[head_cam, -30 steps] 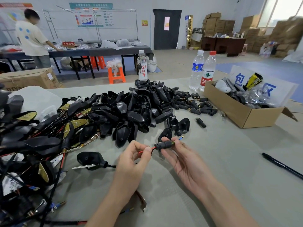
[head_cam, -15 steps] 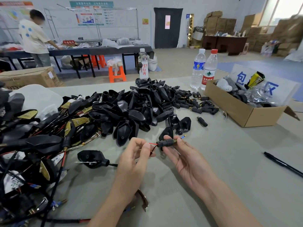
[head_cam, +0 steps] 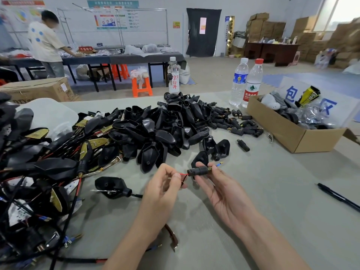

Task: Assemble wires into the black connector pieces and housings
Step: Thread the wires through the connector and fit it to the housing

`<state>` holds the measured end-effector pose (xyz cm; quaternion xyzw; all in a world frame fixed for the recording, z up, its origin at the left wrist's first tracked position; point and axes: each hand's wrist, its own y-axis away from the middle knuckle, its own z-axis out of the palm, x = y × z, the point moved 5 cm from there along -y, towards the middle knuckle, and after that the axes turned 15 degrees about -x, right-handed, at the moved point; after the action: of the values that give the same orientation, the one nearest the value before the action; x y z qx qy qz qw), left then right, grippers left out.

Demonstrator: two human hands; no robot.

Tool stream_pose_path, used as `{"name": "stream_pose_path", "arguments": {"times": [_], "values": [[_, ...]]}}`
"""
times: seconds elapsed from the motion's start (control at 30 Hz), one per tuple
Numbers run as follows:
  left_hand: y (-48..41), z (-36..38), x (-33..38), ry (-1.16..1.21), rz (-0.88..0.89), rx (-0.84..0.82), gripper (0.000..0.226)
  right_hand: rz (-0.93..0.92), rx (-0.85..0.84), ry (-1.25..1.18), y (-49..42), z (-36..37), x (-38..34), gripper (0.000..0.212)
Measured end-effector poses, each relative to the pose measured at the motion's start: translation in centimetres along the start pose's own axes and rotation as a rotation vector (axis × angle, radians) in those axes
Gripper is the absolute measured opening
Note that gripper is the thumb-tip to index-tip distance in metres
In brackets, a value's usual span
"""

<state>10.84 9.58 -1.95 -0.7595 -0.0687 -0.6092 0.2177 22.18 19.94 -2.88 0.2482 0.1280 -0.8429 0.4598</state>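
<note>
Hardly shifted, left hand pinches wire, right hand grips connector

off-frame: end of pen (right edge), left of wired pile

Grey table with black housing heap, cardboard box, bottles, pen

view: head camera, two arms enter from the lower edge | left hand: bare, forearm uncovered down to the frame edge | right hand: bare, forearm uncovered down to the frame edge | fingers: bare, slim | clothing: out of view
</note>
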Motion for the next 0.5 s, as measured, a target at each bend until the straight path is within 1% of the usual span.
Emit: {"name": "stream_pose_path", "arguments": {"times": [0.13, 0.23, 0.37, 0.5], "values": [[0.11, -0.17, -0.22, -0.015, 0.006, 0.023, 0.019, 0.009, -0.012, -0.024, 0.08, 0.10, 0.14, 0.015], [0.38, -0.31, -0.10, -0.045, 0.021, 0.073, 0.021, 0.008, -0.022, -0.031, -0.01, 0.24, 0.34, 0.013], [0.56, -0.57, -0.05, -0.146, 0.076, 0.177, 0.018, 0.007, -0.019, -0.068, -0.11, 0.21, 0.66, 0.015], [0.73, -0.69, -0.17, -0.282, 0.129, 0.199, 0.017, 0.011, -0.014, -0.080, -0.27, 0.01, 0.93, 0.019]]}}
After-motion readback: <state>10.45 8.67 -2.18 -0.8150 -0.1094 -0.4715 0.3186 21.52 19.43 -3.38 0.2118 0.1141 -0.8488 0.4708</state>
